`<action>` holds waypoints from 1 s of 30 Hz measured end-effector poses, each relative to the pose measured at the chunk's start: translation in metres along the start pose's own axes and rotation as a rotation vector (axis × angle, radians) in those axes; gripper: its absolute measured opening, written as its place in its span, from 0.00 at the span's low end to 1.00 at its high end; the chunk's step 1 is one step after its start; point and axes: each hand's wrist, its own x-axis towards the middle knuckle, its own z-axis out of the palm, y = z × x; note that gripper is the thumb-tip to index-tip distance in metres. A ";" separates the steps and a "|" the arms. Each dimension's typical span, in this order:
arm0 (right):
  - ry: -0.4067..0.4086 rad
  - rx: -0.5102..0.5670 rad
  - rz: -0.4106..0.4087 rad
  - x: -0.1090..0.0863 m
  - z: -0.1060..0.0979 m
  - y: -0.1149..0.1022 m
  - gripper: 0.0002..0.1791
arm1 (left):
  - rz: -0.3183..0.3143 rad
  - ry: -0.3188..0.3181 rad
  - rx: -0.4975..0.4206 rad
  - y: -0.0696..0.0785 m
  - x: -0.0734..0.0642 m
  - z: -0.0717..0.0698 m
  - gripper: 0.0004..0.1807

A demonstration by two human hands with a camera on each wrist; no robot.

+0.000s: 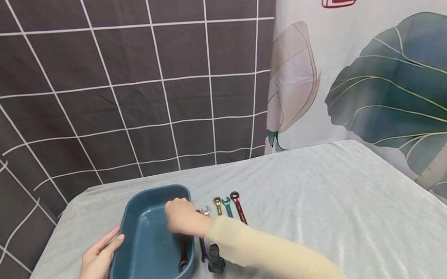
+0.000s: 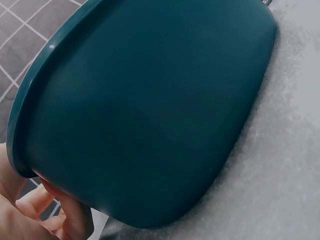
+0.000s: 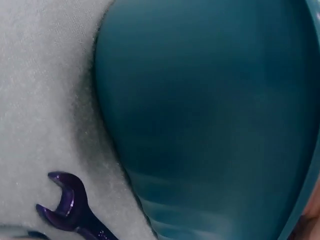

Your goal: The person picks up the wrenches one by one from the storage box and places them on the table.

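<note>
A blue plastic basin [image 1: 144, 251] stands on the cloth-covered table. My left hand [image 1: 97, 262] holds its left rim, the thumb over the edge; in the left wrist view, bent fingers [image 2: 75, 215] lie under the lip outside the wall [image 2: 140, 115]. Inside the basin near the right wall, my right hand [image 1: 184, 217] is curled on the upper part of a dark red wrench [image 1: 183, 252], whose open end points toward me. The hand hides the wrench's other end. Just outside that wall lies a purple wrench [image 1: 204, 251], also seen in the right wrist view by its open jaw.
To the right of the basin lie several wrenches in a row: a silver one [image 1: 206, 211], a gold one [image 1: 218, 204], a green one [image 1: 228, 206] and a red one [image 1: 238, 208]. The right sleeve [image 1: 279, 258] covers part of them. A dark tiled-pattern curtain [image 1: 138, 104] hangs behind the table.
</note>
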 end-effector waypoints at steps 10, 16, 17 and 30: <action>0.047 0.094 -0.085 0.001 0.006 0.004 0.09 | 0.008 0.009 0.009 -0.001 0.001 -0.001 0.42; 0.083 0.114 -0.129 0.002 0.010 0.007 0.14 | 0.014 0.006 0.009 -0.002 0.001 -0.002 0.42; 0.082 0.118 -0.135 0.003 0.010 0.007 0.16 | 0.014 0.007 0.010 -0.002 0.001 -0.002 0.42; 0.086 0.240 -0.169 0.003 0.015 0.008 0.24 | 0.010 0.016 -0.017 -0.001 0.000 0.001 0.43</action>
